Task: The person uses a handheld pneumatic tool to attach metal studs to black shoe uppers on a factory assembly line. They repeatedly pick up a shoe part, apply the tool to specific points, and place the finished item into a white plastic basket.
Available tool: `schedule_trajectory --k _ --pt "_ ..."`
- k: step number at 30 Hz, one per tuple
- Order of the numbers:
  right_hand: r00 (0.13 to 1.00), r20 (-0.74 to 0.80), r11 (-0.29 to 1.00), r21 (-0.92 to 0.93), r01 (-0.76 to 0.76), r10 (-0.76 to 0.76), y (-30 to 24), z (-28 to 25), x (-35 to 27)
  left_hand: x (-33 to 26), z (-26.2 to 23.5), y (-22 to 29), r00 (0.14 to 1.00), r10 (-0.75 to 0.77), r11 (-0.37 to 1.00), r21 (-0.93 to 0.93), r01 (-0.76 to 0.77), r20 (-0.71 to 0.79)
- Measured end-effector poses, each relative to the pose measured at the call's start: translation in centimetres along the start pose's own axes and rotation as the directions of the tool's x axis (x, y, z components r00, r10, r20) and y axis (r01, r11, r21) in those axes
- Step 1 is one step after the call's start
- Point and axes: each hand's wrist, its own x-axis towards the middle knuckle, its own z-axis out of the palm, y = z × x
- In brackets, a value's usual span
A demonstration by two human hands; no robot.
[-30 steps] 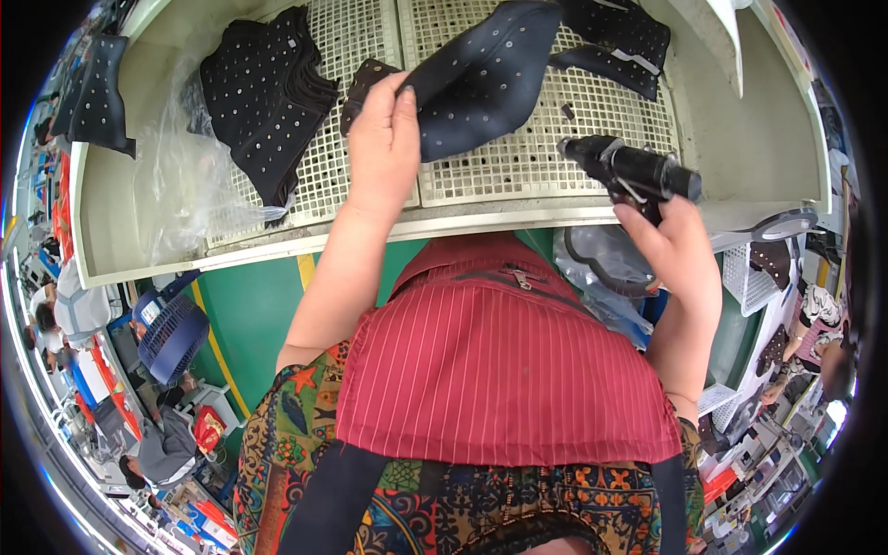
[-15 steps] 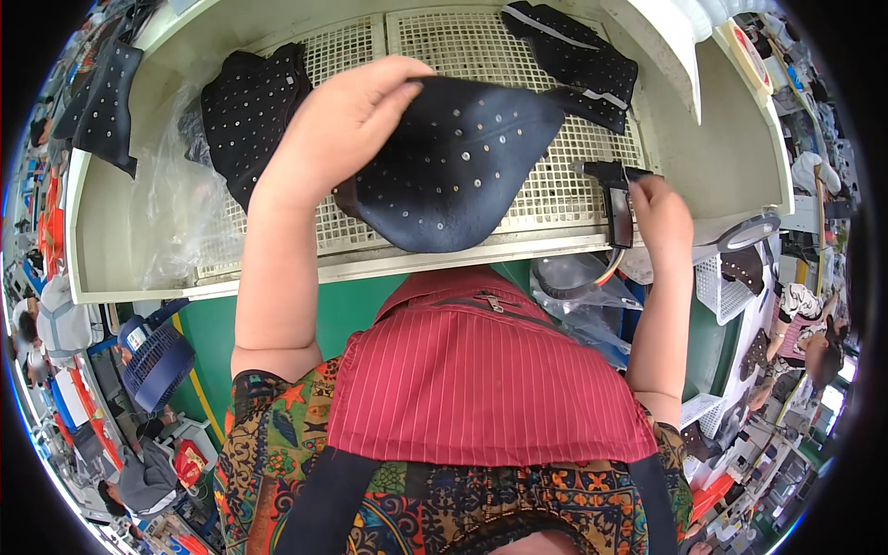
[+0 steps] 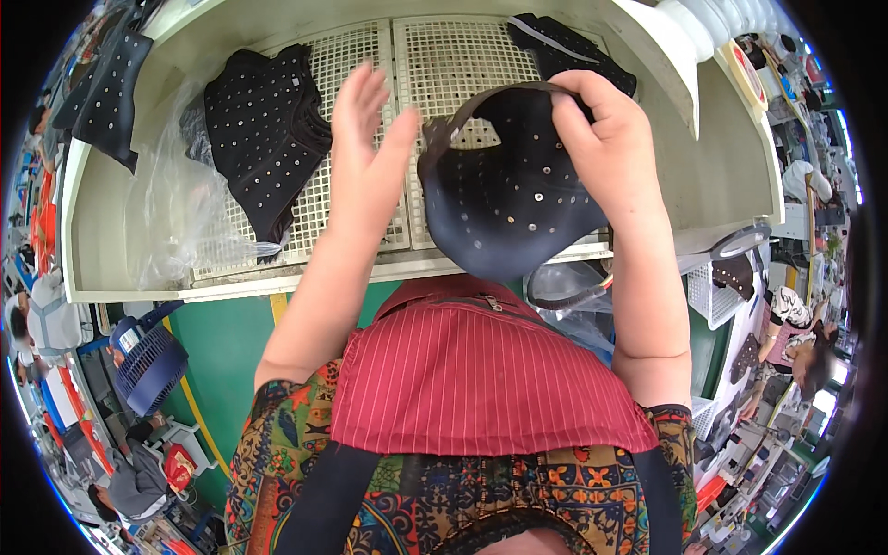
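Observation:
My right hand [image 3: 612, 139] grips a black fabric piece [image 3: 518, 245] dotted with small shiny round studs, pinching its upper edge between thumb and fingers. The piece curls into a loop and hangs over the front rim of the pale work tray [image 3: 231, 292]. Just left of it, my left hand [image 3: 366, 162] is open and empty, fingers apart and slightly blurred. Further left, a pile of similar black studded pieces [image 3: 264, 120] lies on the tray's white grid [image 3: 359, 55]. Another black piece with a light strip [image 3: 555, 39] lies at the back right, partly behind my right hand.
A clear plastic bag [image 3: 176, 208] lies at the tray's left. One studded piece [image 3: 106, 92] hangs over the left wall. A ribbed hose [image 3: 726, 20] is at the upper right, a dark cable [image 3: 560, 302] below the front rim, a blue fan [image 3: 148, 361] lower left.
The studded piece has passed from my left hand to my right and shifted right. My right hand has let go of the black gun-shaped tool, now out of sight. My left hand has opened.

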Motion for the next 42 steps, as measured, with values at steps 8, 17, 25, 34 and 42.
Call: schedule_trajectory --k 8,17,25,34,42 --pt "0.997 -0.029 0.982 0.178 -0.063 0.069 -1.8 2.3 1.2 -7.9 -3.6 -1.8 0.696 -0.61 0.619 -0.32 0.717 0.379" --pt "0.965 -0.096 0.721 0.684 -0.113 0.243 -0.7 4.8 1.8 -5.8 -3.8 -0.3 0.832 -0.546 0.69 -0.513 0.51 0.093" --pt "0.708 0.435 -0.048 0.867 -0.495 0.556 3.9 12.4 -4.2 0.8 -5.3 0.6 0.991 -0.029 0.99 0.143 0.01 0.132" --pt "0.598 0.65 0.612 0.249 -0.751 0.469 7.6 12.4 -7.5 5.1 -3.6 -6.2 0.902 -0.345 0.907 0.338 0.25 0.26" --pt "0.923 -0.16 0.662 -0.655 -0.364 0.349 13.6 -1.9 -11.5 9.1 -3.5 -4.8 0.78 -0.567 0.82 0.272 0.503 0.266"
